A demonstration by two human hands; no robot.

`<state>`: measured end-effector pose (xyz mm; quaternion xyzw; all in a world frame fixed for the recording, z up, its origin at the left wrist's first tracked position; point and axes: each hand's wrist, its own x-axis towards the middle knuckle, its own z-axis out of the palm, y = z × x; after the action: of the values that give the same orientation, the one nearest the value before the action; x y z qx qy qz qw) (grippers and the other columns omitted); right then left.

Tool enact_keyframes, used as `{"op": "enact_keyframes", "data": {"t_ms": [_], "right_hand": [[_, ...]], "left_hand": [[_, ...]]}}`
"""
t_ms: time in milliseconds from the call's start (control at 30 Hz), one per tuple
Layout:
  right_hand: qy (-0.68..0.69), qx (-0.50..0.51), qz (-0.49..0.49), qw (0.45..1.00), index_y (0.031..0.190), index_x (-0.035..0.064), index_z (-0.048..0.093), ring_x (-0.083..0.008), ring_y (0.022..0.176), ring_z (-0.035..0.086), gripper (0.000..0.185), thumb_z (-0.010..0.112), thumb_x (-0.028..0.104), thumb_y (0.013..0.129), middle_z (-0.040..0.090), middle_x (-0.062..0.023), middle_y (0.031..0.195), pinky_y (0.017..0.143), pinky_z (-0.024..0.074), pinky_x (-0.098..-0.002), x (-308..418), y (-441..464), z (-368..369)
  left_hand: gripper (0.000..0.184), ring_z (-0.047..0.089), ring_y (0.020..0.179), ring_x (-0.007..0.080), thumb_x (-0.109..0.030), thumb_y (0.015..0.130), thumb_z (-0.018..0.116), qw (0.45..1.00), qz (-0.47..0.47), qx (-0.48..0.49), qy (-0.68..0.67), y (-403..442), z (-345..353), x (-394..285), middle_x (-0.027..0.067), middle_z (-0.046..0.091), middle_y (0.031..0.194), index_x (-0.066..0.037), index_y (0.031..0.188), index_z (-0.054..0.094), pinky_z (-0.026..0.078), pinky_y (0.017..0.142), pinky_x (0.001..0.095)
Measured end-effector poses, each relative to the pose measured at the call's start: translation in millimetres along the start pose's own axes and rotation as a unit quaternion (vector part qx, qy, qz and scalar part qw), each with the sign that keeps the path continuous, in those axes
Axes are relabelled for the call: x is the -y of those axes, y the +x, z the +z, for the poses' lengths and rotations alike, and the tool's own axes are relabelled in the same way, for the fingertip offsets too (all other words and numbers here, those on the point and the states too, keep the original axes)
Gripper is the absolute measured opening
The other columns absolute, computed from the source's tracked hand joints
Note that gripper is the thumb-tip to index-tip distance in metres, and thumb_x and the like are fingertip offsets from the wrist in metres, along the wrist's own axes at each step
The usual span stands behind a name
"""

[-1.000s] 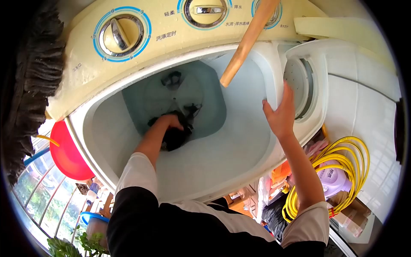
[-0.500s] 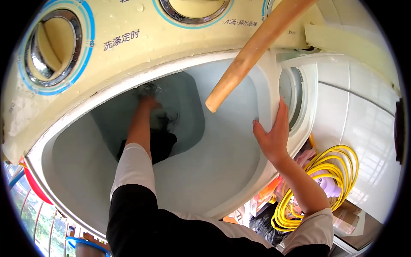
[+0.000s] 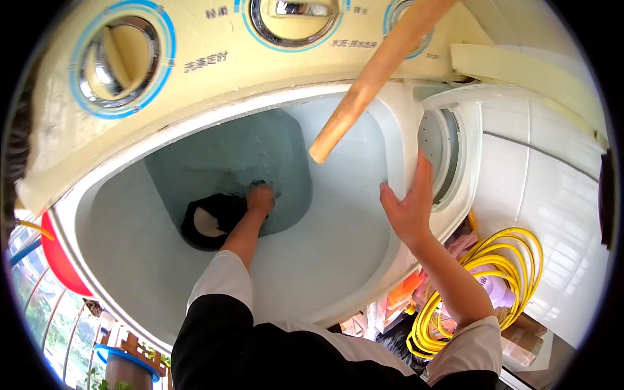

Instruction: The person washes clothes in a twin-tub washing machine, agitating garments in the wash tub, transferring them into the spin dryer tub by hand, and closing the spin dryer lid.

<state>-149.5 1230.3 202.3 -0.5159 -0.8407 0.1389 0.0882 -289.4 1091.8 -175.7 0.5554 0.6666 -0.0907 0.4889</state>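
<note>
My left hand (image 3: 260,197) is down in the water of the washing machine tub (image 3: 325,260), its fingers closed on the edge of a black cloth (image 3: 229,209). The cloth lies bunched near the tub's bottom, with a pale round patch (image 3: 207,222) showing at its left part. Ripples surround the fingertips. On the tub's right rim rests my right hand (image 3: 411,207), thumb and fingers spread apart, holding nothing.
A wooden stick (image 3: 364,91) hangs over the tub from the upper right. Behind the tub is a control panel with knobs (image 3: 120,62). A coiled yellow hose (image 3: 520,260) lies right, a red basin (image 3: 62,260) left.
My left hand has come back from the far side of the tub towards me and to the right, onto the cloth. The cloth has spread, showing its pale patch. My right hand stays at the rim.
</note>
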Motion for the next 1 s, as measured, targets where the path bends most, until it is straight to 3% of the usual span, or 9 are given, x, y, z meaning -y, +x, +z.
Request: {"op": "enact_keyframes", "data": {"t_ms": [133, 200, 233, 300, 433, 733, 833, 867, 1000], "right_hand": [[0.015, -0.018, -0.007, 1.000, 0.132, -0.0010, 0.029, -0.0394, 0.114, 0.041, 0.073, 0.065, 0.007, 0.069, 0.039, -0.0221, 0.125, 0.094, 0.0374, -0.0419, 4, -1, -1], [0.014, -0.034, -0.003, 0.999, 0.132, 0.0007, 0.030, -0.0395, 0.114, 0.041, 0.073, 0.065, 0.007, 0.069, 0.040, -0.0212, 0.125, 0.093, 0.0384, -0.0421, 7, 0, -3], [0.032, -0.034, 0.016, 0.999, 0.132, 0.0026, 0.031, -0.0386, 0.113, 0.042, 0.072, 0.065, 0.008, 0.069, 0.041, -0.0201, 0.125, 0.091, 0.0399, -0.0422, 8, -1, -3], [0.050, -0.054, 0.051, 0.996, 0.132, 0.0044, 0.032, -0.0378, 0.113, 0.044, 0.071, 0.065, 0.009, 0.069, 0.042, -0.0190, 0.125, 0.089, 0.0413, -0.0422, 11, -5, -7], [0.035, -0.049, 0.085, 0.995, 0.130, 0.0065, 0.034, -0.0357, 0.107, 0.049, 0.068, 0.066, 0.012, 0.070, 0.043, -0.0170, 0.125, 0.085, 0.0446, -0.0426, 18, -8, -14], [0.000, -0.084, 0.086, 0.993, 0.130, 0.0089, 0.036, -0.0306, 0.101, 0.056, 0.068, 0.067, 0.016, 0.070, 0.047, -0.0101, 0.124, 0.083, 0.0467, -0.0388, 9, -16, -8], [0.212, -0.179, 0.027, 0.960, 0.129, 0.0062, 0.039, -0.0381, 0.107, 0.051, 0.065, 0.064, 0.023, 0.072, 0.044, -0.0174, 0.128, 0.086, 0.0445, -0.0436, -19, -25, 30], [0.058, -0.191, 0.022, 0.980, 0.127, 0.0062, 0.042, -0.0368, 0.110, 0.050, 0.062, 0.064, 0.024, 0.072, 0.046, -0.0173, 0.126, 0.088, 0.0432, -0.0435, -20, -19, 33], [-0.019, -0.119, 0.026, 0.992, 0.128, 0.0056, 0.040, -0.0261, 0.121, 0.042, 0.055, 0.059, 0.031, 0.082, 0.047, -0.0138, 0.127, 0.100, 0.0322, -0.0384, 15, -14, -2]], "left_hand": [[0.052, 0.060, 0.094, 0.0290, -0.023, 0.063, 0.076, 0.995, 0.008, -0.083, 0.045, -47, -54, 22, 0.0159, 0.061, 0.105, -0.003, 0.107, 0.059, 0.049, 0.079, 0.0378], [0.041, 0.060, 0.089, 0.0275, -0.019, 0.066, 0.073, 0.987, -0.110, 0.110, 0.041, -84, -103, 22, 0.0152, 0.061, 0.097, -0.003, 0.101, 0.058, 0.051, 0.076, 0.0387], [0.041, 0.060, 0.089, 0.0275, -0.019, 0.066, 0.073, 0.988, -0.107, 0.100, 0.051, -86, -107, 28, 0.0152, 0.061, 0.097, -0.003, 0.101, 0.058, 0.051, 0.076, 0.0387], [0.038, 0.060, 0.088, 0.0253, -0.020, 0.070, 0.070, 0.960, -0.137, 0.214, -0.115, -90, -105, 44, 0.0117, 0.060, 0.102, -0.003, 0.103, 0.057, 0.052, 0.069, 0.0392], [0.037, 0.061, 0.084, 0.0226, -0.021, 0.069, 0.070, 0.898, -0.167, 0.111, -0.391, -156, -147, 13, 0.0107, 0.061, 0.096, -0.004, 0.100, 0.057, 0.051, 0.067, 0.0369], [0.021, 0.053, 0.068, 0.0070, -0.014, 0.073, 0.067, 0.853, 0.293, 0.043, -0.429, -309, -315, -164, -0.0011, 0.058, 0.076, -0.002, 0.087, 0.060, 0.044, 0.061, 0.0217], [0.021, 0.050, 0.065, 0.0069, -0.018, 0.073, 0.069, 0.821, 0.463, 0.026, -0.333, -323, -352, -246, -0.0007, 0.057, 0.072, -0.004, 0.083, 0.059, 0.043, 0.058, 0.0225], [0.023, 0.049, 0.063, 0.0067, -0.022, 0.074, 0.069, 0.808, 0.518, -0.041, -0.278, -303, -348, -269, -0.0002, 0.055, 0.069, -0.004, 0.082, 0.058, 0.042, 0.056, 0.0228], [0.048, 0.057, 0.079, 0.0195, -0.042, 0.075, 0.068, 0.794, 0.539, -0.272, -0.072, -299, -350, -287, 0.0129, 0.059, 0.083, 0.001, 0.092, 0.058, 0.045, 0.067, 0.0290]]}}
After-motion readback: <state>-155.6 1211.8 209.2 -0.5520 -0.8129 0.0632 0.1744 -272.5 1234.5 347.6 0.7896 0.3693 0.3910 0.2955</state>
